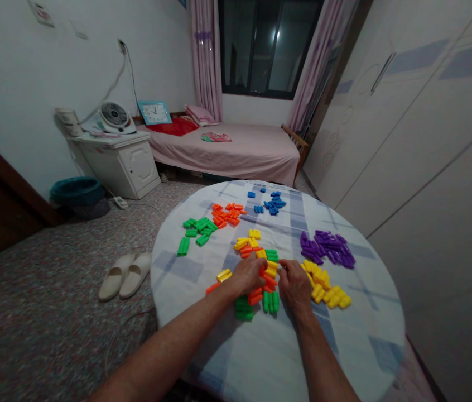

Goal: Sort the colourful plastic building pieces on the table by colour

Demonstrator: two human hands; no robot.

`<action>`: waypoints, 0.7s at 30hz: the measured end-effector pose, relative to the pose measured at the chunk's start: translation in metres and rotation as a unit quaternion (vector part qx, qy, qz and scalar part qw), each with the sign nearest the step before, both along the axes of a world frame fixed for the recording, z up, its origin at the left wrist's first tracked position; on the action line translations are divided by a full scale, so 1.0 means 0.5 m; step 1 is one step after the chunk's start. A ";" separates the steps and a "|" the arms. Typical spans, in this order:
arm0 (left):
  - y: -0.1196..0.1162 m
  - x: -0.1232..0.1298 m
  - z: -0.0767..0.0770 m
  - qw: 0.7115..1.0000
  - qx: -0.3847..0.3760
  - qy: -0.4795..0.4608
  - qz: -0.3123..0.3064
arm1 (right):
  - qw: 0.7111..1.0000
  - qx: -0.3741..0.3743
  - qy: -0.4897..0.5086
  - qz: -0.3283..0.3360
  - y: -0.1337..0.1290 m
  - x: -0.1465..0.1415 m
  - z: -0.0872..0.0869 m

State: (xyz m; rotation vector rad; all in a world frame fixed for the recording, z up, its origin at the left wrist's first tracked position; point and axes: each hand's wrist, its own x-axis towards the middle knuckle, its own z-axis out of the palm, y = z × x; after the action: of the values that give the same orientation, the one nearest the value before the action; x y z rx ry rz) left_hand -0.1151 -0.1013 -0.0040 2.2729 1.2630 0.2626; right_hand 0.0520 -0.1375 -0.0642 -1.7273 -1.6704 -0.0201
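Observation:
A group of joined orange, yellow and green plastic pieces lies near the middle of the round table. My left hand (250, 274) reaches over its left side, fingers curled against the orange pieces (268, 282); what they grip is partly hidden. Just right of the yellow pieces (271, 268) is my right hand (295, 283), its fingers bent together, and I cannot make out anything between them. Green pieces (270, 302) sit at the near end of the group. Beside my right hand lies a yellow pile (328, 287).
Purple pieces (330, 247) lie at the right, blue pieces (275, 204) at the far side, orange pieces (226, 215) and green pieces (200, 229) at the left. A checked cloth covers the table (365, 346). Beyond stand a bed (244, 151) and a white cabinet (135, 167).

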 end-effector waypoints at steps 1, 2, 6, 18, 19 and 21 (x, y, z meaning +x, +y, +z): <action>-0.002 0.000 0.001 1.000 0.005 0.006 0.000 | 1.000 0.001 0.001 0.001 -0.001 -0.001 0.001; -0.003 0.000 0.000 1.000 0.011 0.008 -0.001 | 1.000 0.002 0.002 0.002 -0.001 -0.001 0.002; -0.007 -0.003 -0.011 0.999 0.028 -0.011 -0.012 | 1.000 0.005 0.001 0.006 -0.001 0.000 0.001; 0.021 -0.042 -0.034 0.975 -0.009 -0.208 0.080 | 1.000 -0.005 -0.006 0.007 -0.003 -0.001 0.004; 0.031 -0.054 -0.033 0.967 -0.012 -0.233 0.104 | 1.000 -0.008 -0.006 0.007 -0.004 -0.001 0.005; 0.055 -0.081 -0.030 0.950 -0.015 -0.271 0.151 | 1.000 -0.013 -0.005 0.009 -0.004 -0.001 0.007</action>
State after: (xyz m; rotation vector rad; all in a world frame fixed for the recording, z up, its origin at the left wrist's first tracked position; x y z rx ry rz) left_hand -0.1555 -0.0737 -0.0190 1.7868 1.2826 0.9027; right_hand 0.0514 -0.1393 -0.0608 -1.7348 -1.6993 0.0023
